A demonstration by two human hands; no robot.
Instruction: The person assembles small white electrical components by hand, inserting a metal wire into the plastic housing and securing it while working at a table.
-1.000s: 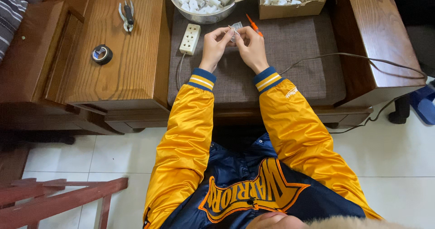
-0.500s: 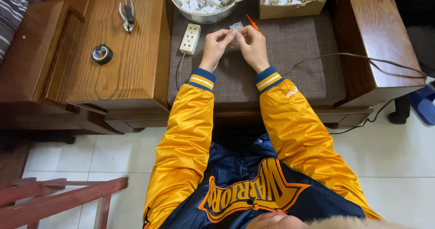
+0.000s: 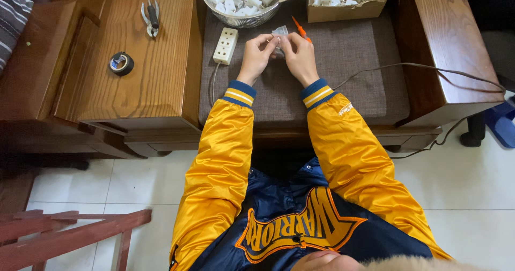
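1. Hands meet over the grey-brown seat cushion [image 3: 343, 67]. The left hand [image 3: 257, 56] and the right hand [image 3: 299, 56] sit close together, fingertips turned toward each other.
2. Both hands pinch a small clear plastic packet [image 3: 279, 35] between thumbs and fingers. The packet is held just above the cushion, between the two hands. What it contains is too small to tell.
3. A white power strip [image 3: 226, 45] lies on the cushion just beside the left hand, its cord running toward the cushion's front edge.
4. An orange-handled tool [image 3: 300, 28], likely a screwdriver, lies just beyond the right hand, partly hidden by it.
5. A metal colander [image 3: 236, 19] filled with small white pieces stands at the far edge of the cushion, beyond the left hand.
6. A cardboard box [image 3: 348, 11] holding similar white pieces stands beyond the right hand.
7. On the wooden side table [image 3: 161, 78] to the left lie a pair of pliers [image 3: 152, 16] and a roll of black tape [image 3: 122, 63], well apart from the hands.
8. A dark cable [image 3: 407, 64] crosses the cushion to the right of the right hand.
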